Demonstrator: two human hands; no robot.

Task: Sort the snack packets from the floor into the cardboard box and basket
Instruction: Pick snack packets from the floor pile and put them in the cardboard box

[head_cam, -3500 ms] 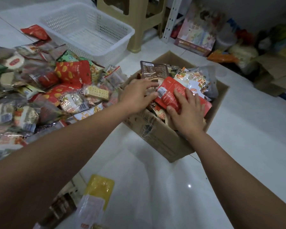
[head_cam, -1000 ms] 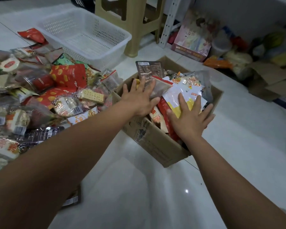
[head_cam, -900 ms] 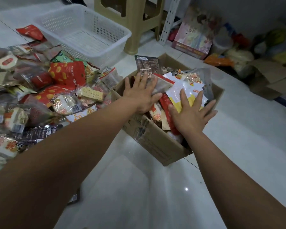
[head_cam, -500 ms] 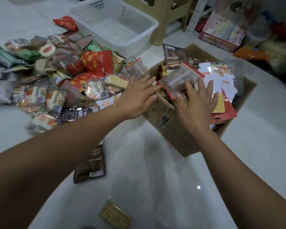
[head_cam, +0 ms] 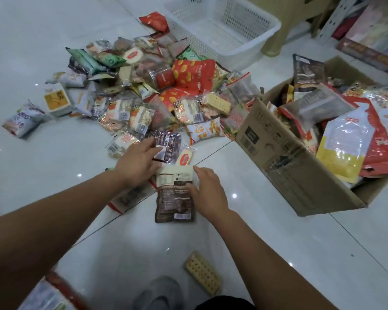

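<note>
Packets [head_cam: 143, 95] in a big heap lie on the floor [head_cam: 54, 166] to my left, so most of the sorting is left to do, I judge. The cardboard box [head_cam: 300, 171] on my right is piled past its rim with bags, while the basket [head_cam: 269, 30] beyond the heap looks to hold nothing.

The one I'm after now is a brown packet [head_cam: 174, 202], flat on the floor just in front of me, printed side up, with white lettering and a pale band across its top. It looks thin and floppy. My right hand [head_cam: 208, 193] rests on its right edge, fingers loosely bent and not closed round it. My left hand [head_cam: 139, 163] lies with spread fingers on a darker packet [head_cam: 169, 146] just beyond, beside a small bun packet [head_cam: 185, 157] with a red label. A cracker packet [head_cam: 203, 274] lies apart, close to me.
</note>
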